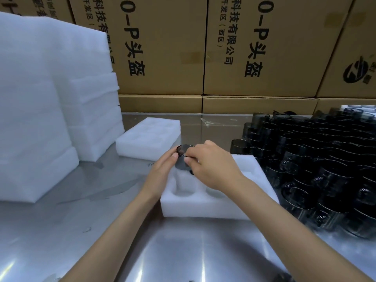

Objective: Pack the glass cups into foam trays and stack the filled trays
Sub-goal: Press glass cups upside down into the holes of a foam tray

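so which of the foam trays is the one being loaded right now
The near foam tray, under both hands: the right hand and left hand hold a dark glass cup over its far-left pocket. The other tray lies beyond, untouched.

Cups (317, 171) right of tray (203, 204), seemingly touching

Matt white foam tray (203, 206), glossy smoked-glass cup (182, 157), seemingly brushed steel table (183, 251), plain brown cardboard boxes (162, 47).

Both forearms reach forward; the left hand (162, 169) lies flat-fingered against the grip's left, the right hand (211, 165) pinches above.
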`<state>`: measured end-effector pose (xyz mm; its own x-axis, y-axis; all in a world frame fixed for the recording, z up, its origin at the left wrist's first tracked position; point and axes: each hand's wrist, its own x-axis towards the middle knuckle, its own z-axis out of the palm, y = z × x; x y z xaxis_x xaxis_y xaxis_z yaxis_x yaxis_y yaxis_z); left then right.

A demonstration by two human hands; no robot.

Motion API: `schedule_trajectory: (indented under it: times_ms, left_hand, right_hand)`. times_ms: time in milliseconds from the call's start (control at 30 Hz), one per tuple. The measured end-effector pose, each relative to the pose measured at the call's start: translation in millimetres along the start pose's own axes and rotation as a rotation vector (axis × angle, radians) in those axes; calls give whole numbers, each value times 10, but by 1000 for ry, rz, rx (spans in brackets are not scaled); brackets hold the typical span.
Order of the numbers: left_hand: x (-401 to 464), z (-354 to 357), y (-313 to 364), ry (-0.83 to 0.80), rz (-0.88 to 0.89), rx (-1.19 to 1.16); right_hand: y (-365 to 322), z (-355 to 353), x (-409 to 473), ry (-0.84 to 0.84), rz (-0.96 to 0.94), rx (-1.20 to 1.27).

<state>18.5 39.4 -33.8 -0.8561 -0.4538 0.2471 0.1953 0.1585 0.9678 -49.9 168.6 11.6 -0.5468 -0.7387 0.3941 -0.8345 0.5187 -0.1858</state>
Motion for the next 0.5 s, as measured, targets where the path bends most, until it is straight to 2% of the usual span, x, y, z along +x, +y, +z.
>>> schedule_trajectory:
  times_ms: [100,233,367,500]
  left_hand:
    - [-20,8,35,-23,30,53]
    - [-50,-108,97,-57,170,196]
    - [-74,-238,116,-199,365,657]
    - [-124,-325,57,-235,355,775]
  right_hand:
    - [52,-15,-22,-17,-3,44]
    - [186,-93,-106,44,21,374]
    - [248,-26,-209,-162,-6,282]
    - [225,30,-211,-240,-8,210]
